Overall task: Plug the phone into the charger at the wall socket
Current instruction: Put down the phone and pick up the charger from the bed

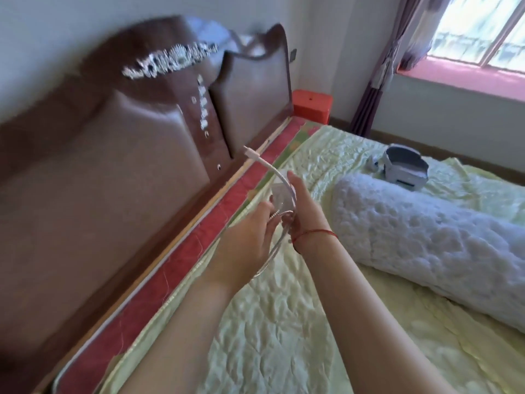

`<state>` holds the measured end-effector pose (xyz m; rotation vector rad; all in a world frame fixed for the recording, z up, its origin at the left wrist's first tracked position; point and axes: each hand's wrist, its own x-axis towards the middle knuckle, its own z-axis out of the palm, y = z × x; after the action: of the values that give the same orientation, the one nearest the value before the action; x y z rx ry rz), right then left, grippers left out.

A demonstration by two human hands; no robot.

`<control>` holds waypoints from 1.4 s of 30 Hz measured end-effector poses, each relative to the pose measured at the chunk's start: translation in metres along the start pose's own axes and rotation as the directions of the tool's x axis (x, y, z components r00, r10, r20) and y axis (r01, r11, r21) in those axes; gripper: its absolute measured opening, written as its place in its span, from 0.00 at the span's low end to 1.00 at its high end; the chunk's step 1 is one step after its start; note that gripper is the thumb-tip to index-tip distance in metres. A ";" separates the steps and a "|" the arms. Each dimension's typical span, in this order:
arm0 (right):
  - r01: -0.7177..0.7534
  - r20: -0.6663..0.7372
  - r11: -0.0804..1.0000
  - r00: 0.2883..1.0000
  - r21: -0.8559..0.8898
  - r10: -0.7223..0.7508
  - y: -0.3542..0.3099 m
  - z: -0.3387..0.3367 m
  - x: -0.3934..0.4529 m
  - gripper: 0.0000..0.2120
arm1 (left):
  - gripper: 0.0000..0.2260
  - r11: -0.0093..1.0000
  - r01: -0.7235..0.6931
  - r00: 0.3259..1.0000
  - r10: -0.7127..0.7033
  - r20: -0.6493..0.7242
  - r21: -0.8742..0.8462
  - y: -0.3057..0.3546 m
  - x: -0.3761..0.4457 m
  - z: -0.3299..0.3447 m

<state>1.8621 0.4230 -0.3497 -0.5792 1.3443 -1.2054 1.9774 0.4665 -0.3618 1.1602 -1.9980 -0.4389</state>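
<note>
Over bed [284, 322]: cable [277, 173] in both hands.

Both forearms bare, no sleeves in view. Right hand [302, 211]: thin red string bracelet [315, 233] around the wrist, just below the hand. Left hand [244, 243]: wrist bare, nothing worn. No rings visible on the fingers [265, 217].

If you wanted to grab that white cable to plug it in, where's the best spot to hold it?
Probably the stiff white plug end of the cable, pinched from its sides just behind the tip. It juts up free above the right hand, while the rest loops limply between both hands.
</note>
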 end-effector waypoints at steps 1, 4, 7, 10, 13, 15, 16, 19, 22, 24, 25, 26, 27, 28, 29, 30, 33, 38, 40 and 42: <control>0.056 0.007 0.998 0.998 0.025 -0.056 -0.019 0.009 -0.009 0.18 | 0.06 0.999 0.022 1.000 -0.023 -0.009 -0.040 0.010 0.010 -0.015; 0.218 0.062 0.970 0.972 0.112 -0.226 -0.074 0.039 -0.039 0.15 | 0.14 0.968 0.155 0.982 -0.173 -0.079 -0.199 0.044 0.035 -0.063; 0.337 0.084 0.927 0.932 0.163 -0.353 -0.114 0.070 -0.074 0.18 | 0.22 0.937 0.210 0.942 -0.271 -0.201 -0.280 0.078 0.056 -0.107; 0.407 0.138 0.889 0.888 0.208 -0.439 -0.140 0.099 -0.113 0.19 | 0.18 0.928 0.188 0.916 -0.284 -0.284 -0.322 0.107 0.070 -0.150; 0.450 0.204 0.866 0.847 0.217 -0.491 -0.157 0.125 -0.148 0.21 | 0.20 0.879 0.174 0.873 -0.346 -0.343 -0.445 0.125 0.071 -0.190; 0.482 0.230 0.850 0.821 0.212 -0.523 -0.161 0.140 -0.170 0.20 | 0.20 0.845 0.156 0.839 -0.387 -0.382 -0.512 0.130 0.063 -0.214; 0.492 0.250 0.844 0.807 0.216 -0.535 -0.160 0.148 -0.181 0.20 | 0.16 0.833 0.140 0.821 -0.399 -0.408 -0.535 0.132 0.056 -0.225; 0.493 0.341 0.844 0.772 0.211 -0.537 -0.157 0.171 -0.212 0.21 | 0.09 0.839 0.115 0.768 -0.414 -0.489 -0.531 0.138 0.033 -0.255; 0.497 0.453 0.839 0.710 0.221 -0.539 -0.163 0.194 -0.245 0.25 | 0.06 0.940 0.071 0.755 -0.269 -0.598 -0.333 0.145 0.011 -0.286; 0.497 0.511 0.836 0.670 0.230 -0.539 -0.167 0.211 -0.268 0.27 | 0.05 0.968 0.072 0.743 -0.213 -0.635 -0.240 0.150 -0.003 -0.306; 0.493 0.541 0.836 0.646 0.242 -0.538 -0.166 0.219 -0.279 0.26 | 0.04 0.967 0.061 0.729 -0.212 -0.650 -0.247 0.155 -0.012 -0.317; 0.480 0.576 0.841 0.624 0.250 -0.528 -0.164 0.227 -0.289 0.25 | 0.04 0.966 0.058 0.711 -0.217 -0.669 -0.253 0.158 -0.022 -0.327; 0.460 0.609 0.851 0.607 0.254 -0.510 -0.160 0.235 -0.300 0.25 | 0.04 0.966 0.059 0.686 -0.222 -0.693 -0.251 0.161 -0.033 -0.336; 0.442 0.637 0.859 0.591 0.256 -0.494 -0.155 0.243 -0.310 0.24 | 0.04 0.967 0.075 0.658 -0.232 -0.716 -0.245 0.163 -0.045 -0.345; 0.432 0.660 0.863 0.573 0.261 -0.486 -0.149 0.250 -0.319 0.23 | 0.05 0.965 0.091 0.634 -0.248 -0.732 -0.247 0.164 -0.058 -0.353; 0.427 0.680 0.864 0.552 0.267 -0.483 -0.141 0.257 -0.329 0.23 | 0.06 0.961 0.108 0.607 -0.267 -0.748 -0.256 0.165 -0.072 -0.361; 0.410 0.733 0.866 0.487 0.288 -0.475 -0.116 0.273 -0.360 0.22 | 0.10 0.952 0.192 0.525 -0.305 -0.795 -0.238 0.170 -0.113 -0.382; 0.415 0.780 0.844 0.378 0.339 -0.499 -0.081 0.298 -0.404 0.27 | 0.16 0.896 0.354 0.353 -0.394 -0.848 -0.269 0.176 -0.182 -0.413; 0.411 0.813 0.850 0.333 0.331 -0.478 -0.069 0.308 -0.419 0.28 | 0.18 0.871 0.379 0.277 -0.429 -0.860 -0.312 0.181 -0.209 -0.424; 0.395 0.844 0.863 0.299 0.315 -0.445 -0.056 0.320 -0.433 0.27 | 0.20 0.847 0.353 0.221 -0.489 -0.844 -0.398 0.187 -0.234 -0.435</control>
<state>2.2270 0.6909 -0.0521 -1.3894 0.1754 -1.0224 2.2673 0.7977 -0.0700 1.4146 -0.5770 -0.0644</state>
